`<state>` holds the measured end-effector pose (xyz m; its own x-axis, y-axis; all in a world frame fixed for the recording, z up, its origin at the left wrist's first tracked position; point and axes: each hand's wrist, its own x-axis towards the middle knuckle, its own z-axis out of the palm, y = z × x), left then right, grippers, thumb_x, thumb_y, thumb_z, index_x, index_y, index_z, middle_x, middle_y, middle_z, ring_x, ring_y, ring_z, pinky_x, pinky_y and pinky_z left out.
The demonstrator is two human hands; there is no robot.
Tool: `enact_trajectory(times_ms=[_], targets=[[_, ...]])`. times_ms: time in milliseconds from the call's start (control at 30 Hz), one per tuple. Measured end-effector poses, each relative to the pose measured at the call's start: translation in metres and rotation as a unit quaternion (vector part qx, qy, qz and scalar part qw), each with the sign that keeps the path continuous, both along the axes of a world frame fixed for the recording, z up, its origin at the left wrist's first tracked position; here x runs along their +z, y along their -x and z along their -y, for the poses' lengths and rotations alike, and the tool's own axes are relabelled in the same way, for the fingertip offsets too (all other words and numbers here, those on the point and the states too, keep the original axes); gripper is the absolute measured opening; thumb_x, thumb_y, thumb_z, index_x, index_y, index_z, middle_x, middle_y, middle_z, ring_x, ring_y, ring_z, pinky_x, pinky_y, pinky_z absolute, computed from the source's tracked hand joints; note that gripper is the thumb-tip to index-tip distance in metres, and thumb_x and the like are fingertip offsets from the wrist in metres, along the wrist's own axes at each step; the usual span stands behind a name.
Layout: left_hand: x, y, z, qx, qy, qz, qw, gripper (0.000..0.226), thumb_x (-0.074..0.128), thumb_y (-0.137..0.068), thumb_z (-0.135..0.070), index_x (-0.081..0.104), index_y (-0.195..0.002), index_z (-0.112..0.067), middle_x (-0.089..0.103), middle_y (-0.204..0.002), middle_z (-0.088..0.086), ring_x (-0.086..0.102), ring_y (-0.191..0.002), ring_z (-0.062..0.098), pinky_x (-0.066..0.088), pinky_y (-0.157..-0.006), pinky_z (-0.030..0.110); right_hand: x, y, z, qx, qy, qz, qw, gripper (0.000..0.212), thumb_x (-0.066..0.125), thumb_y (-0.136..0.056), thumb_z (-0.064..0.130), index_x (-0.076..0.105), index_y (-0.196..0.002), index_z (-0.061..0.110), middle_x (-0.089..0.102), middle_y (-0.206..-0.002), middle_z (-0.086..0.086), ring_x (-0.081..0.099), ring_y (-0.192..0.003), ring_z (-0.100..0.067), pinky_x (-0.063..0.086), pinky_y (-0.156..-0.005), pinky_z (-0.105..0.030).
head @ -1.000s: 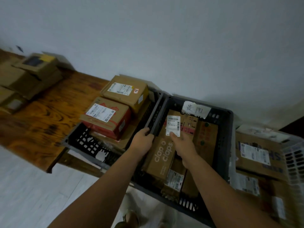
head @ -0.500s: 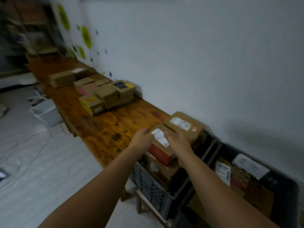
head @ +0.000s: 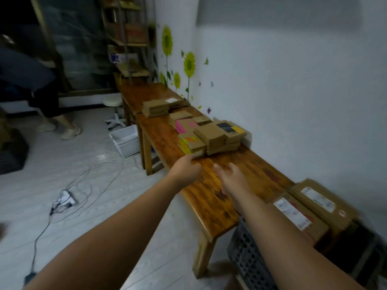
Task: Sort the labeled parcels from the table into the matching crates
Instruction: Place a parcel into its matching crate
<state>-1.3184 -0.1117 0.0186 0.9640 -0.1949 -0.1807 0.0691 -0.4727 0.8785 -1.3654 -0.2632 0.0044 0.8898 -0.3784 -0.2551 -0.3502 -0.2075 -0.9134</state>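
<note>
Head view, items listed left to right

Floor, lower left: power strip (head: 66, 199) with loose cables; white basket (head: 125, 141) beside a table leg.

Left hand (head: 185, 168), centre: stretched out to the near end of the yellow-marked parcel (head: 191, 143). Its fingers meet the box's near face, but the back of the hand hides them, so whether they grasp it or merely touch cannot be told.

Yellow-marked parcel, centre of frame: on the table (head: 257, 170), close to the front edge, touching the brown stack (head: 213, 137) to its right.

Right hand (head: 230, 177), right of centre: over bare wood, fingers spread and released, holding nothing, short of the parcels.

Crate (head: 247, 254), lower right: dark lattice wall, below the table's near end; two labelled parcels (head: 293, 212) lie on top.

Risk: the parcel sits by the table's front edge, so a one-handed drag would likely tip it to the floor among the cables. Pulling it could also shift the stack that touches it. Its label is not legible from here, so a wrong crate is possible unless it is read first.

Appearance: small flat cardboard box, brown, with yellow and red print on the top and left side and a pale strip on the near face; edges look square and undamaged; probably light and rigid
</note>
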Motion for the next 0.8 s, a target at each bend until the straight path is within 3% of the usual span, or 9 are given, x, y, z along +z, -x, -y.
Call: enact_trajectory(times_ms=[67, 167, 267, 433, 567, 633, 700, 733, 800], targets=[[0.001, -0.016, -0.016, 0.001, -0.003, 0.005, 1.0, 0.06, 0.05, -0.102, -0.026, 0.033, -0.158, -0.018, 0.059, -0.126, -0.002, 0.053, -0.081, 0.002, 0.055, -0.074, 0.026, -0.001, -0.014, -0.014, -0.001, -0.011, 0.002, 1.0, 0.081, 0.063, -0.098, 0.053, 0.024, -0.163, 0.024, 0.035, -0.164, -0.006, 0.042, -0.145, -0.034, 0.044, -0.113, -0.054], [0.002, -0.045, -0.036, 0.012, 0.004, -0.002, 1.0, 0.059, 0.049, -0.104, -0.025, 0.03, -0.159, -0.016, 0.051, -0.093, -0.013, 0.044, -0.069, -0.001, 0.042, -0.061, 0.019, -0.006, -0.048, -0.035, 0.005, -0.008, 0.002, 1.0, 0.083, 0.065, -0.096, 0.054, 0.025, -0.162, 0.024, 0.038, -0.163, -0.006, 0.044, -0.144, -0.033, 0.044, -0.113, -0.053], [0.004, -0.075, -0.048, 0.008, -0.008, 0.002, 1.0, 0.06, 0.05, -0.103, -0.025, 0.029, -0.159, -0.014, 0.056, -0.102, -0.011, 0.043, -0.072, -0.001, 0.042, -0.064, 0.018, -0.007, -0.086, -0.048, 0.004, -0.021, 0.012, 1.0, 0.083, 0.065, -0.096, 0.053, 0.026, -0.162, 0.022, 0.041, -0.16, -0.007, 0.045, -0.143, -0.032, 0.045, -0.112, -0.052], [0.007, -0.155, -0.059, 0.003, -0.04, 0.009, 0.999, 0.058, 0.048, -0.105, -0.022, 0.029, -0.159, -0.015, 0.056, -0.11, -0.002, 0.04, -0.062, -0.002, 0.036, -0.044, 0.008, -0.012, -0.173, -0.061, 0.015, -0.055, 0.022, 0.998, 0.078, 0.062, -0.099, 0.05, 0.025, -0.162, 0.021, 0.037, -0.163, -0.006, 0.043, -0.144, -0.032, 0.045, -0.112, -0.05], [0.013, -0.228, -0.062, -0.002, -0.053, 0.002, 0.999, 0.059, 0.049, -0.105, -0.024, 0.028, -0.16, -0.016, 0.047, -0.094, -0.014, 0.042, -0.066, -0.002, 0.038, -0.054, 0.013, -0.009, -0.245, -0.064, 0.015, -0.066, 0.034, 0.997, 0.071, 0.061, -0.102, 0.042, 0.029, -0.161, 0.02, 0.035, -0.163, -0.006, 0.041, -0.145, -0.031, 0.043, -0.115, -0.05], [0.014, -0.261, -0.064, 0.0, -0.064, 0.003, 0.998, 0.06, 0.05, -0.105, -0.023, 0.028, -0.16, -0.016, 0.052, -0.101, -0.013, 0.047, -0.071, -0.001, 0.041, -0.057, 0.014, -0.011, -0.281, -0.064, 0.02, -0.07, 0.034, 0.997, 0.069, 0.063, -0.1, 0.047, 0.034, -0.159, 0.024, 0.041, -0.159, -0.005, 0.045, -0.141, -0.031, 0.046, -0.112, -0.053], [0.013, -0.289, -0.069, -0.001, -0.058, 0.0, 0.998, 0.06, 0.05, -0.104, -0.022, 0.028, -0.159, -0.016, 0.057, -0.132, -0.001, 0.055, -0.088, 0.003, 0.047, -0.068, 0.016, -0.015, -0.309, -0.066, 0.017, -0.073, 0.017, 0.997, 0.072, 0.063, -0.097, 0.052, 0.035, -0.159, 0.03, 0.044, -0.156, -0.004, 0.049, -0.137, -0.031, 0.048, -0.109, -0.055], [0.011, -0.299, -0.072, -0.003, -0.054, -0.003, 0.999, 0.06, 0.051, -0.104, -0.022, 0.028, -0.16, -0.016, 0.051, -0.146, 0.004, 0.057, -0.092, 0.004, 0.048, -0.071, 0.017, -0.016, -0.318, -0.068, 0.016, -0.07, 0.012, 0.997, 0.071, 0.063, -0.097, 0.053, 0.035, -0.159, 0.03, 0.045, -0.155, -0.003, 0.049, -0.136, -0.03, 0.049, -0.109, -0.055], [0.006, -0.326, -0.079, -0.004, -0.051, -0.007, 0.999, 0.06, 0.05, -0.104, -0.022, 0.027, -0.16, -0.016, 0.05, -0.147, 0.005, 0.052, -0.076, -0.002, 0.044, -0.06, 0.014, -0.018, -0.343, -0.074, 0.02, -0.067, 0.015, 0.997, 0.069, 0.061, -0.099, 0.052, 0.035, -0.158, 0.03, 0.046, -0.155, -0.002, 0.049, -0.138, -0.029, 0.047, -0.111, -0.053]])
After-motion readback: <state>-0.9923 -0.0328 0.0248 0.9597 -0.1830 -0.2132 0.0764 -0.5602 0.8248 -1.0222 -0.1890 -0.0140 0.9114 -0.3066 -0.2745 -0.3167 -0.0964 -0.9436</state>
